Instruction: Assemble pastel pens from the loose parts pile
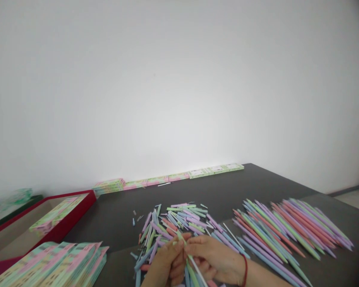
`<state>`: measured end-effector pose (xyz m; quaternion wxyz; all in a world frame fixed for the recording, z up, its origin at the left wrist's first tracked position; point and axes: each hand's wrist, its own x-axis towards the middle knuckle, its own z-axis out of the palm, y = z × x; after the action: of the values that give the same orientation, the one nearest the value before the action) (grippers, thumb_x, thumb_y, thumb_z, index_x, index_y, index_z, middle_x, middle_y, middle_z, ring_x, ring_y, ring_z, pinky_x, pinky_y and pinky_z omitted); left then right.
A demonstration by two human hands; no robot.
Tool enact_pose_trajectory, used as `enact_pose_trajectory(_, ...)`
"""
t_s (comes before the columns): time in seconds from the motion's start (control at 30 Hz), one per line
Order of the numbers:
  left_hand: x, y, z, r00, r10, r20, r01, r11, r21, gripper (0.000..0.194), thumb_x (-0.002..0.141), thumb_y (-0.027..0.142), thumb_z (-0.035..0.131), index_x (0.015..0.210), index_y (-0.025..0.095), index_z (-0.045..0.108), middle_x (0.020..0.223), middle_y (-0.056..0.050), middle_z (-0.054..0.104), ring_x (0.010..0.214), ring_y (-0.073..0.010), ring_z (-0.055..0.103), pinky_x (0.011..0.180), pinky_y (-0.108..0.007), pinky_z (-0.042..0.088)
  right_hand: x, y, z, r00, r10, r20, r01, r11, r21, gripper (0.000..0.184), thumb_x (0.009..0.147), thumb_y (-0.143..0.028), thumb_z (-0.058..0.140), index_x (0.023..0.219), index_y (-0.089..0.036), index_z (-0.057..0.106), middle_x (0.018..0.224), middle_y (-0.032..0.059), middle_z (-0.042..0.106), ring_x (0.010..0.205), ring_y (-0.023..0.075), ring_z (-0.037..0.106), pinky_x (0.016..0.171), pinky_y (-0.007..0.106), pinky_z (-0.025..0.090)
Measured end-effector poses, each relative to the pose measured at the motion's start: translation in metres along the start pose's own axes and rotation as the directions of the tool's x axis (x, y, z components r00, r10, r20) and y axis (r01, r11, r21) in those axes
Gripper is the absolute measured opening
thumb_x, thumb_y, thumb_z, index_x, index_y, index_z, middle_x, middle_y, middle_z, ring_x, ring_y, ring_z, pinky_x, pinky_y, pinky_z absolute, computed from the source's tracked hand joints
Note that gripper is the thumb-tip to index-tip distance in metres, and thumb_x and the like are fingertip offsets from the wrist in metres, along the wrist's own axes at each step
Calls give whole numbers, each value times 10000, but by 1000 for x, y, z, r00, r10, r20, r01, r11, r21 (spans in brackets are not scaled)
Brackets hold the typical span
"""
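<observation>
Low in the head view, my left hand (167, 261) and my right hand (214, 255) meet over a pile of pen parts (184, 215). Both are closed, with fingertips pinched on a slim light green pen (190, 270). A thin white stick, like a refill, runs alongside it below the right fingers. Lilac, blue, green and coral barrels lie loose around and under the hands, mixed with thin white sticks. A red cord circles my right wrist.
Long pointed pastel pens (287, 227) lie in rows at the right. Stacked printed cartons (56, 263) stand front left, beside a red-rimmed box (74, 217) holding more cartons. Flat boxes (176, 176) line the dark table's (221, 191) back edge against the wall.
</observation>
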<state>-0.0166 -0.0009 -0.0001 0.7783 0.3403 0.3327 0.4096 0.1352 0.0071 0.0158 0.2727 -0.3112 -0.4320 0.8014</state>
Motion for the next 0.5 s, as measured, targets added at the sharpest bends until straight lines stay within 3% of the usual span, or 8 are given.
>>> enact_pose_trajectory(0.13,4,-4,-9,989,69,131,-75,996,43,242,697,369,652,840,207,544,485,88,434,334,-39,223,321,-170,171,2,-6,-10,974,-178,-138,187,981,55,328,714,-410,666,712,-178,434,524,-110,348,375,1,186,353,161,37)
enact_pose_trajectory(0.27,2,-4,-11,963,82,255,-136,971,199,176,675,192,515,850,204,535,465,88,439,320,-42,215,329,-170,161,2,-14,-17,852,-425,-305,408,905,-119,357,759,-481,618,718,-186,421,496,-115,360,370,13,193,346,162,72)
enact_pose_trajectory(0.37,-2,-3,-8,969,66,238,-141,939,313,193,655,158,458,829,206,526,446,96,413,318,-42,204,342,-176,137,1,-14,-13,795,-518,-316,439,850,-290,350,811,-512,544,734,-187,438,461,-120,359,340,20,196,336,169,108)
enact_pose_trajectory(0.5,-5,-2,-5,979,52,199,-126,917,379,153,662,193,470,799,203,537,437,96,401,322,-44,211,348,-189,111,0,-8,-3,750,-594,-291,471,789,-395,330,837,-508,515,779,-186,469,496,-106,394,344,32,238,336,177,153)
